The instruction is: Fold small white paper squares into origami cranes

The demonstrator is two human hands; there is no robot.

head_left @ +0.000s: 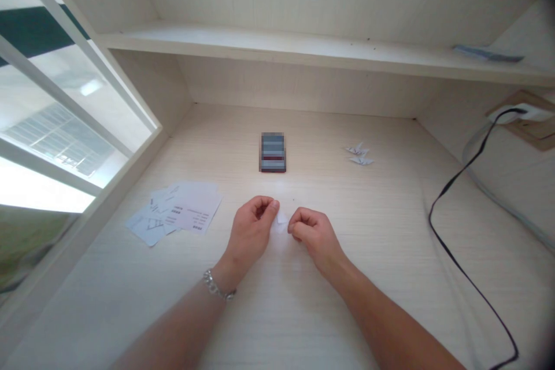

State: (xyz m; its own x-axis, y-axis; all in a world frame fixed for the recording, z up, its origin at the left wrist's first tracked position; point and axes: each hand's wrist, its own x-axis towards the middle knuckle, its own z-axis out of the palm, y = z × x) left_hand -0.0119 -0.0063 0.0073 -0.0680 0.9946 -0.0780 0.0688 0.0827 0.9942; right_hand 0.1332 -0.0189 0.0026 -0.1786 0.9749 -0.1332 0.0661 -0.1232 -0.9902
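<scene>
A small folded piece of white paper point(281, 221) is between my hands, just above or on the desk. My left hand point(254, 225) pinches its left side between thumb and forefinger. Close against the paper's right edge, my right hand point(313, 236) is closed with thumb and fingertips together, seeming to grip that edge. Fingers partly cover the paper, so its exact shape is hard to see. Two small folded paper cranes point(359, 160) rest farther back to the right.
Several printed white sheets point(191, 206) overlap at the left. A dark, pixelated rectangular object point(273, 152) lies ahead of my hands. A black cable point(451, 251) runs down the right from a wall socket point(524, 121). A shelf point(303, 55) spans the back; a barred window is left.
</scene>
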